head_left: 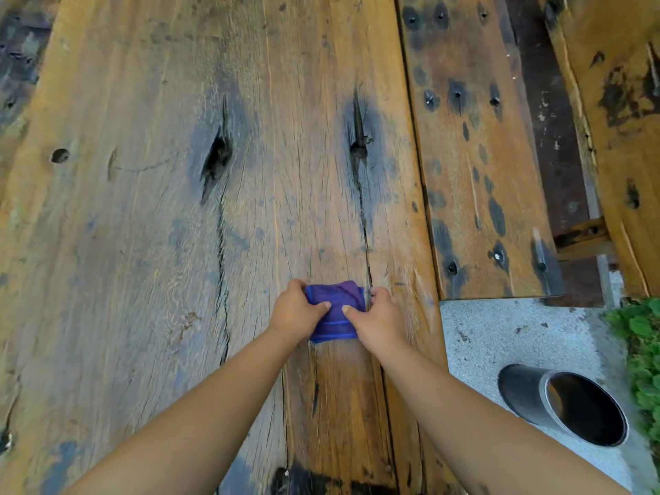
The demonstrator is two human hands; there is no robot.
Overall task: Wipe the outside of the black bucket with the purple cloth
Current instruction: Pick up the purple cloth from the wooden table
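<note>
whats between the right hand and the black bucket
Nothing stands there: in the head view, only bare plank edge and grey concrete ground separate the right hand from the black bucket.

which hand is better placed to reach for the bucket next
Probably the right hand: the black bucket stands on the ground to its right, off the wooden table. The left hand could keep the purple cloth.

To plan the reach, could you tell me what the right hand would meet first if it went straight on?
Only bare wooden table lies ahead of the right hand; its grip is on the purple cloth, and depth is hard to judge.
</note>
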